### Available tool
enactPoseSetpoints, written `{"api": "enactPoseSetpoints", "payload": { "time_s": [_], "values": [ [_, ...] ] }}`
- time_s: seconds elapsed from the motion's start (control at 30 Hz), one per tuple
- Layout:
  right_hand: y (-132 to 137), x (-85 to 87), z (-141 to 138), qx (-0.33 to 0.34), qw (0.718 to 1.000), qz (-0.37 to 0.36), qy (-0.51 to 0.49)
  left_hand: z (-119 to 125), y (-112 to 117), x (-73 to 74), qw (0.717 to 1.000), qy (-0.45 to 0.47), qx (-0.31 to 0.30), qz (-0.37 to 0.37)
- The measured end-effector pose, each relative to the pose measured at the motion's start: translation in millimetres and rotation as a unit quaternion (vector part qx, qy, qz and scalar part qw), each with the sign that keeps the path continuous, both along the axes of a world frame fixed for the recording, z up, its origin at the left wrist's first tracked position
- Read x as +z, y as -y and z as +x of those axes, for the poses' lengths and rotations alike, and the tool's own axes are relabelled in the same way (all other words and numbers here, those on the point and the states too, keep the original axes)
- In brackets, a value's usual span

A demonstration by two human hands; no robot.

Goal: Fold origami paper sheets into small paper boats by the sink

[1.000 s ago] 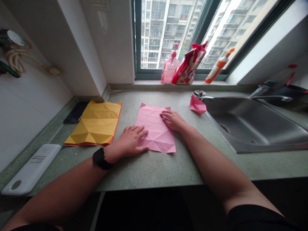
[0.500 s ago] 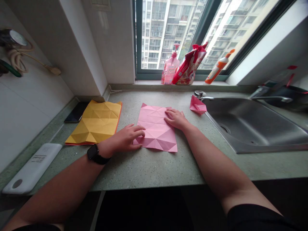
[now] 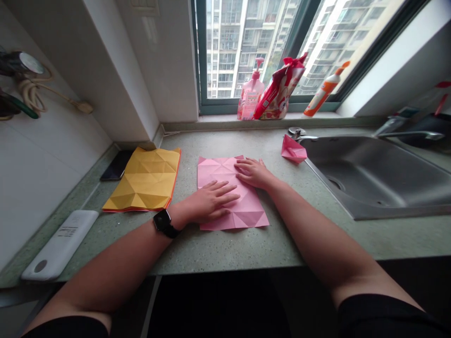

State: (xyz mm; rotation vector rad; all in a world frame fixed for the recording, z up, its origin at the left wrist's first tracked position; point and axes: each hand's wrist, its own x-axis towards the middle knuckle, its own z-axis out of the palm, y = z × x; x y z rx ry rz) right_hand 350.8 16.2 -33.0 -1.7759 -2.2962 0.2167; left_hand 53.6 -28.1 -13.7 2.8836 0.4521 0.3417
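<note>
Creased pink paper (image 3: 246,218) lies under left hand (image 3: 209,202) and right hand (image 3: 253,172).

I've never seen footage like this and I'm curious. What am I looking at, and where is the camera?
There is no machine here: these are a person's own two hands, filmed by a camera worn on their head, looking forward and down. The left hand, with a black watch, and the right hand rest on a creased pink paper sheet, gripping nothing. The speckled countertop also holds a creased yellow paper, a phone, and a small folded pink paper beside a steel sink.
</note>
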Motion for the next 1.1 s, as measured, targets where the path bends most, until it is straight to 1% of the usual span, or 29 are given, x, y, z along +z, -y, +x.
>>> {"api": "enactPoseSetpoints", "payload": {
  "time_s": [0.17,0.27,0.33,0.43,0.6,0.73,0.8,0.93,1.03,1.1],
  "values": [
    [1.7,-0.5,-5.2,0.0,1.0,0.006,-0.004,1.2,14.3,-8.0,0.997,-0.07,-0.035,-0.018],
    [2.4,0.2,-4.8,-0.002,1.0,0.002,-0.003,-0.8,19.7,-8.6,0.995,-0.086,-0.042,-0.026],
    [2.9,1.0,-4.3,-0.001,1.0,0.0,-0.001,-3.3,21.6,-5.6,0.995,-0.081,-0.055,-0.025],
    [3.8,2.3,-4.1,-0.001,1.0,-0.001,0.002,-8.2,24.1,2.5,0.996,-0.049,-0.077,-0.005],
    [5.3,3.2,-6.0,0.001,1.0,-0.003,0.011,-11.9,32.5,15.6,0.996,0.019,-0.079,0.046],
    [7.0,3.8,-8.8,0.004,1.0,0.009,0.011,-11.2,41.5,22.2,0.994,0.023,-0.067,0.088],
    [8.3,4.7,-10.2,0.005,1.0,0.011,0.011,-11.9,45.5,25.5,0.992,0.018,-0.052,0.109],
    [11.3,7.8,-12.1,0.005,1.0,0.014,0.009,-16.1,52.3,34.4,0.988,0.025,-0.008,0.153],
    [13.3,8.6,-13.4,0.01,1.0,0.025,0.002,-20.5,56.2,43.4,0.979,0.054,0.029,0.195],
    [14.3,7.7,-14.8,0.019,0.999,0.032,-0.004,-24.1,56.8,49.6,0.968,0.084,0.069,0.225]
  ]
}}
